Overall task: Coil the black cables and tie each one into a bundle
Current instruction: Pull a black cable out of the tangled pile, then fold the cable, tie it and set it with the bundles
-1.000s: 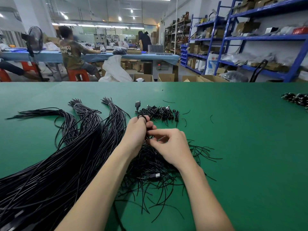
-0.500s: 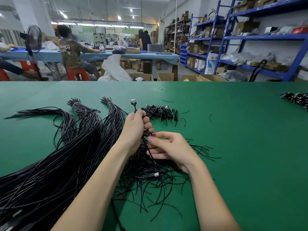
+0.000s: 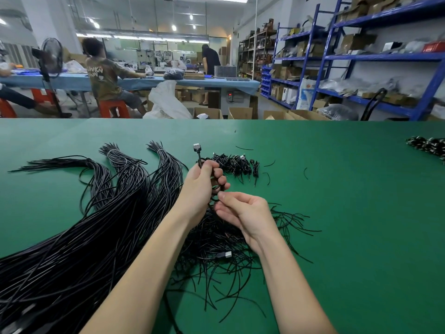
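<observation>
1. Two bare forearms enter from the bottom edge; no sleeves in view on either.
2. Left hand [image 3: 201, 186]: no glove, no ring or band visible on the fingers that show.
3. Right hand [image 3: 243, 213]: also ungloved, nothing worn on it.
4. Wrists: no watch, strap or bracelet on either (both wrists fully in view).
5. Fingernails look short and unpainted where they show; too small to say more.
6. Upper arms and clothing are out of frame.

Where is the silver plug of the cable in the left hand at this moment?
In the head view, the silver plug sticks up above the left hand, just left of the small pile of tied bundles on the green table.
</observation>
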A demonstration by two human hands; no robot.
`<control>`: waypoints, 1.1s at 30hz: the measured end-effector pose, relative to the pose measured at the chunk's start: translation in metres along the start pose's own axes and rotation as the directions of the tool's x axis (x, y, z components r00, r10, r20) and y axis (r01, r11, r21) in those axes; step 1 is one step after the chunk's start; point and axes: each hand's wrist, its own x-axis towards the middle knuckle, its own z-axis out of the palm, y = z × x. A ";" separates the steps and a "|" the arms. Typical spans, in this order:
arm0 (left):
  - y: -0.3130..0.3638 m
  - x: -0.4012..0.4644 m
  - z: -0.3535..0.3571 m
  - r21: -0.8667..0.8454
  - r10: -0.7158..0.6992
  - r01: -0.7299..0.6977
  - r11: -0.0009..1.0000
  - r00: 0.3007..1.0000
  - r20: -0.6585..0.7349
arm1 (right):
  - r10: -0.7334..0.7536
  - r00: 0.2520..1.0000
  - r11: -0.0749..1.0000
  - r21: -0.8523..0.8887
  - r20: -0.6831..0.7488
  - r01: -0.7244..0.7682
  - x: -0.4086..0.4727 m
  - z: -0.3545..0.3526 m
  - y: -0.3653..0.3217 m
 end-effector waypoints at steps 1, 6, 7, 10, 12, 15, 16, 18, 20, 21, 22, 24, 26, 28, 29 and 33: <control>0.001 0.000 -0.001 -0.002 0.002 -0.002 1.000 1.000 -0.004 | -0.006 1.000 1.000 0.004 0.003 0.006 0.000 0.001 0.001; 0.004 -0.001 -0.001 -0.035 -0.034 0.034 0.999 0.999 -0.005 | 0.011 0.998 0.951 -0.308 0.059 0.008 0.000 -0.004 -0.016; 0.004 -0.002 -0.001 -0.009 -0.037 0.037 0.999 0.999 0.006 | 0.033 0.996 0.932 -0.362 0.078 -0.003 -0.001 -0.007 -0.020; 0.007 -0.004 -0.001 0.070 -0.058 0.053 0.996 0.996 0.074 | 0.010 0.994 0.943 -0.331 0.105 0.025 -0.002 -0.013 -0.027; 0.007 -0.007 0.000 0.101 -0.114 0.102 0.990 0.985 0.128 | -0.102 0.993 0.949 -0.293 0.067 0.117 -0.001 -0.012 -0.028; 0.007 -0.013 0.002 0.170 -0.212 0.186 0.968 0.966 0.150 | -0.232 0.968 0.840 -0.482 0.096 0.249 0.000 -0.008 -0.031; 0.007 -0.013 0.002 0.186 -0.238 0.209 0.960 0.960 0.151 | -0.250 0.961 0.796 -0.541 0.118 0.273 0.000 -0.008 -0.031; 0.010 -0.014 0.003 0.213 -0.287 0.250 0.945 0.944 0.164 | -0.282 0.951 0.743 -0.598 0.127 0.300 0.001 -0.010 -0.033; 0.012 -0.014 0.002 0.230 -0.315 0.271 0.935 0.932 0.181 | -0.310 0.943 0.707 -0.635 0.118 0.312 0.001 -0.012 -0.035; 0.013 -0.014 0.002 0.236 -0.325 0.278 0.931 0.926 0.192 | -0.314 0.943 0.696 -0.647 0.114 0.310 0.001 -0.012 -0.036; 0.014 -0.015 0.002 0.249 -0.337 0.285 0.926 0.920 0.200 | -0.313 0.943 0.685 -0.662 0.111 0.305 0.001 -0.012 -0.037; 0.015 -0.017 0.004 0.299 -0.361 0.291 0.909 0.908 0.211 | -0.328 0.940 0.622 -0.728 0.091 0.288 0.001 -0.011 -0.037; 0.014 -0.018 0.006 0.345 -0.365 0.275 0.897 0.902 0.232 | -0.371 0.926 0.515 -0.814 0.073 0.270 0.001 -0.010 -0.037; 0.015 -0.019 0.007 0.370 -0.372 0.265 0.891 0.892 0.258 | -0.408 0.910 0.445 -0.856 0.069 0.265 0.001 -0.009 -0.038; 0.016 -0.019 0.007 0.360 -0.387 0.278 0.890 0.879 0.277 | -0.432 0.899 0.433 -0.857 0.074 0.279 0.000 -0.009 -0.038; 0.018 -0.019 0.007 0.223 -0.424 0.366 0.904 0.839 0.342 | -0.542 0.835 0.457 -0.801 0.094 0.387 -0.002 -0.006 -0.037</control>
